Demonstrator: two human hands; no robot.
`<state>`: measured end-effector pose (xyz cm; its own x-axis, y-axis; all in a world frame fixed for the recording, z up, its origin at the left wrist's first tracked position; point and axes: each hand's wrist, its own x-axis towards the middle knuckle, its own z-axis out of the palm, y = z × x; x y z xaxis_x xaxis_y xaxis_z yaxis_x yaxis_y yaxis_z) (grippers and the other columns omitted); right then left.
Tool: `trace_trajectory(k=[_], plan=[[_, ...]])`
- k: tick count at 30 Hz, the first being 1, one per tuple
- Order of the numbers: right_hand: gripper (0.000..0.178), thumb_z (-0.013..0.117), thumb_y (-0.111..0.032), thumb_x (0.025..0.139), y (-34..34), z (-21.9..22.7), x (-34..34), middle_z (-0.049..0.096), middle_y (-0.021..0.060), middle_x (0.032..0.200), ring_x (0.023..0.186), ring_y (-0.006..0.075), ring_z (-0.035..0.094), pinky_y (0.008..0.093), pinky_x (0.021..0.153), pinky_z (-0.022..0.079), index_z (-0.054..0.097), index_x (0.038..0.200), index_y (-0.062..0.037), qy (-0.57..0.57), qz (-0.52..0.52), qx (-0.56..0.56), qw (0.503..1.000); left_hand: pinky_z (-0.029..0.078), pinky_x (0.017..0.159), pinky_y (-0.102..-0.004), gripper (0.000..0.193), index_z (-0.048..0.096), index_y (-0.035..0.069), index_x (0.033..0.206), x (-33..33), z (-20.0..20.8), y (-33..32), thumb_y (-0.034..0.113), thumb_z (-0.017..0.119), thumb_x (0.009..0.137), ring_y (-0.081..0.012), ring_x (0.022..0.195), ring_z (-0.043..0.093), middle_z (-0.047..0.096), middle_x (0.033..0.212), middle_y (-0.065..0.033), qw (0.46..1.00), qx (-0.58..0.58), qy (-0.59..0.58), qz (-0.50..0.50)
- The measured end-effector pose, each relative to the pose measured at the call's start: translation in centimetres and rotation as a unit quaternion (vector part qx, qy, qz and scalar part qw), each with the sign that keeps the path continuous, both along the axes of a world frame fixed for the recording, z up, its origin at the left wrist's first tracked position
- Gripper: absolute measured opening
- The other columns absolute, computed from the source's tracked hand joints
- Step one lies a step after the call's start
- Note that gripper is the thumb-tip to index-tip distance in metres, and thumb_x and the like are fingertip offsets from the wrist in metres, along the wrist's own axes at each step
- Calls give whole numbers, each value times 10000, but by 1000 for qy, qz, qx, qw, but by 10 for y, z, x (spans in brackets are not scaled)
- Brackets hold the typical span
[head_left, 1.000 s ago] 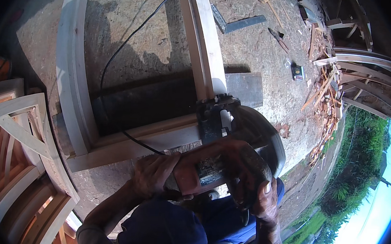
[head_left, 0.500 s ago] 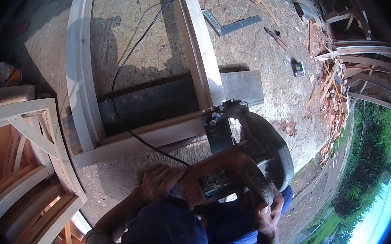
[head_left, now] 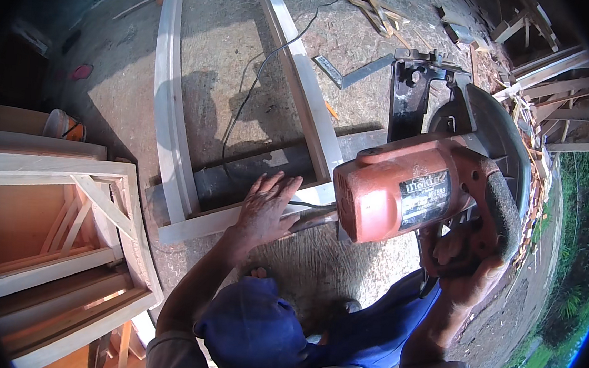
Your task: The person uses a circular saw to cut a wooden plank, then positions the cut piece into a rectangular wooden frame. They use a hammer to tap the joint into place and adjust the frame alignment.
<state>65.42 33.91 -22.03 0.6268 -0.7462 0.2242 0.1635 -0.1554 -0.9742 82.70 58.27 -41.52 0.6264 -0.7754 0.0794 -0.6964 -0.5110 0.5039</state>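
Rough concrete floor [head_left: 215, 46] spreads beneath me, with greenery [head_left: 578, 227] off at the far right. My left forearm [head_left: 193, 290] angles up and inward, and my left hand [head_left: 265, 206] lies palm down over the near rail of the pale wooden frame [head_left: 299, 80], fingers loosely spread. My right forearm [head_left: 432, 330] rises nearly straight to my right hand [head_left: 464, 273], which is wrapped tight around the rear handle of the red circular saw [head_left: 384, 184]. I hold the saw tilted, to the right of the frame; its motor end covers the frame's near right corner, and I can't tell whether they touch.

On the motor housing sits a dark label [head_left: 425, 200] with pale printing. The black cord [head_left: 252, 91] crosses the frame's right rail. Under the near end lies a dark board [head_left: 282, 161]. Beyond the right rail rest a metal square [head_left: 365, 72] and wood scraps [head_left: 380, 14]; more woodwork [head_left: 53, 172] crowds my left.
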Motion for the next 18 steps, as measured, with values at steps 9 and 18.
trace_trajectory(k=[9, 18], plan=[[768, 747, -414, 916, -12, 15, 42, 526, 36, 644, 537, 96, 491, 245, 468, 361, 469, 1353, 153, -56, 47, -55, 996, 371, 1134, -446, 292, 687, 114, 1147, -22, -4, 30, 261, 657, 896, -245, 1285, 496, 591, 1250, -81, 986, -12, -68, -150], [627, 641, -414, 982, -29, -12, 29, 448, 23, 775, 668, 123, 449, 287, 628, 403, 460, 1317, 83, -110, 169, 43, 978, 410, 1107, -404, 254, 688, 79, 1036, -74, -2, 144, 127, 699, 787, -250, 936, 642, 647, 855, -68, 994, 34, -16, 101]])
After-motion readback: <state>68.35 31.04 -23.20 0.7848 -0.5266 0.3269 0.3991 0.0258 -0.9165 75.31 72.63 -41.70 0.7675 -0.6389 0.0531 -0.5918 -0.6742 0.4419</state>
